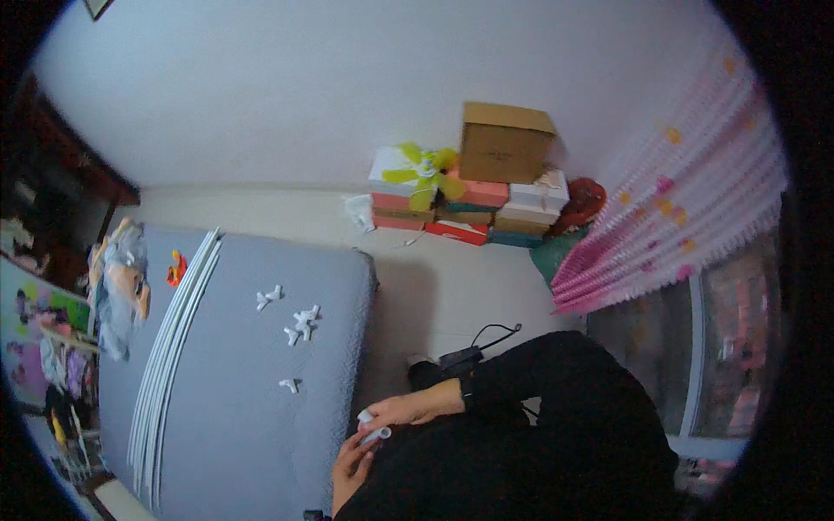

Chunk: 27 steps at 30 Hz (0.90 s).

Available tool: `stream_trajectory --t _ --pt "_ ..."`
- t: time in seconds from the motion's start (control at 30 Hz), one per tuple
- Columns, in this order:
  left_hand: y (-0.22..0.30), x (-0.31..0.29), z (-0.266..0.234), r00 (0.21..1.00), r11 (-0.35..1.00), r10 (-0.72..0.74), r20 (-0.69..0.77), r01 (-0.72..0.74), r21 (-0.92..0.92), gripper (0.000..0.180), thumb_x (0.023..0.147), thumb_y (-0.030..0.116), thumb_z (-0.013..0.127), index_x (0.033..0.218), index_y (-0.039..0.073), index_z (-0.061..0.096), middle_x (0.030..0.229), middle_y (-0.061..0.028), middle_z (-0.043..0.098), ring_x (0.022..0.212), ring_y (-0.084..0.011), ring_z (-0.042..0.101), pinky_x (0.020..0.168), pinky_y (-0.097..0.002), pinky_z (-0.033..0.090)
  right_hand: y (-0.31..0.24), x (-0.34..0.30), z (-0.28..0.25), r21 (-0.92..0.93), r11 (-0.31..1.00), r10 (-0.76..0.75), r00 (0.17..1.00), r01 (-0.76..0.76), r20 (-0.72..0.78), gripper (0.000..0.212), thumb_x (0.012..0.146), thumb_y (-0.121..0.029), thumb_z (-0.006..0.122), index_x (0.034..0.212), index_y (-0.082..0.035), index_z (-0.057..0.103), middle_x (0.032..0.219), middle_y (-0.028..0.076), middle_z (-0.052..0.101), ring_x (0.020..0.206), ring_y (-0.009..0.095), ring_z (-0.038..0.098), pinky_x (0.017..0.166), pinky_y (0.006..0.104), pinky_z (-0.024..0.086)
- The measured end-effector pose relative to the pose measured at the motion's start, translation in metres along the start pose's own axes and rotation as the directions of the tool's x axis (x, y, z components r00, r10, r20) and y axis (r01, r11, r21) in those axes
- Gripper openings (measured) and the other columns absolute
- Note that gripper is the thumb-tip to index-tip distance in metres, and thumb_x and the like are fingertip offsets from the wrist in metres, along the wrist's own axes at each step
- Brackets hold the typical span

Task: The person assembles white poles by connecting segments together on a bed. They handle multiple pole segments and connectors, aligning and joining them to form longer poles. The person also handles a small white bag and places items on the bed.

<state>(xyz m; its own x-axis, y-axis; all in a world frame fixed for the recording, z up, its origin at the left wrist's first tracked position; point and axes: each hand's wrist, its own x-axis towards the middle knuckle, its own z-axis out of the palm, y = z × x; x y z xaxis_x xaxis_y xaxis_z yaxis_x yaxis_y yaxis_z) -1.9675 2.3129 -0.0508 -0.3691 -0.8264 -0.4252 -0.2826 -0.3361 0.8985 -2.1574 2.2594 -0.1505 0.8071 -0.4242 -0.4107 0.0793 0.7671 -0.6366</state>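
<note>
My left hand and my right hand meet at the bed's near right edge, low in the view. Between their fingers is a white plastic pipe fitting with a round open end; fingers hide part of it. Both hands are closed on it. On the grey bed, several similar white pipe fittings lie loose, with a single one closer to my hands. A bundle of long, thin white tubes stretches along the bed's left side.
Crumpled clear plastic bags and a small orange item lie at the bed's far left. Stacked boxes and a yellow-green fan blade stand against the wall. A pink curtain hangs at right. A black adapter with cable is beyond my right arm.
</note>
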Motion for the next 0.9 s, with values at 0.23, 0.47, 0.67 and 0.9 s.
stream_trajectory --t 0.23,0.47,0.67,0.9 --pt "-0.009 0.046 -0.018 0.98 0.999 -0.036 -0.194 0.044 0.033 0.028 0.089 0.003 0.053 0.116 0.0 0.058 0.123 -0.0135 0.054 0.113 -0.0227 0.052 0.098 -0.0307 0.038 -0.04 0.032 -0.052 0.062 0.993 0.103 0.995 -0.104 0.019 0.025 0.09 -0.016 0.058 0.113 -0.006 0.054 0.097 0.003 0.059 0.082 0.012 0.056 0.068 0.0261 0.047" --pt "-0.046 0.04 -0.07 0.903 0.934 -0.356 -0.242 0.35 -0.066 0.026 0.092 0.009 0.051 0.116 0.001 0.058 0.108 -0.0109 0.062 0.102 -0.0185 0.057 0.09 -0.0296 0.042 -0.062 0.114 -0.091 -0.031 0.98 0.186 0.964 -0.195 -0.189 0.025 0.092 -0.021 0.057 0.112 -0.007 0.055 0.099 0.004 0.061 0.078 0.01 0.057 0.064 0.0245 0.048" --pt "-0.103 0.062 -0.128 0.907 0.939 -0.341 -0.246 0.317 -0.133 0.026 0.094 0.013 0.05 0.116 0.002 0.059 0.107 -0.0096 0.064 0.1 -0.0175 0.058 0.09 -0.0287 0.043 -0.05 0.184 -0.131 -0.175 0.97 0.068 0.88 -0.168 -0.471 0.017 0.089 -0.017 0.057 0.102 -0.007 0.057 0.089 0.004 0.062 0.073 0.014 0.059 0.059 0.0291 0.047" --pt "-0.103 0.111 -0.158 0.898 0.948 -0.317 -0.305 0.309 -0.074 0.026 0.094 0.016 0.051 0.113 0.001 0.061 0.109 -0.0086 0.065 0.103 -0.0182 0.059 0.092 -0.0306 0.043 -0.046 0.265 -0.196 -0.446 0.819 -0.031 0.748 -0.361 -0.663 0.04 0.082 -0.027 0.064 0.114 -0.004 0.055 0.104 0.013 0.063 0.09 0.029 0.062 0.075 0.0397 0.05"
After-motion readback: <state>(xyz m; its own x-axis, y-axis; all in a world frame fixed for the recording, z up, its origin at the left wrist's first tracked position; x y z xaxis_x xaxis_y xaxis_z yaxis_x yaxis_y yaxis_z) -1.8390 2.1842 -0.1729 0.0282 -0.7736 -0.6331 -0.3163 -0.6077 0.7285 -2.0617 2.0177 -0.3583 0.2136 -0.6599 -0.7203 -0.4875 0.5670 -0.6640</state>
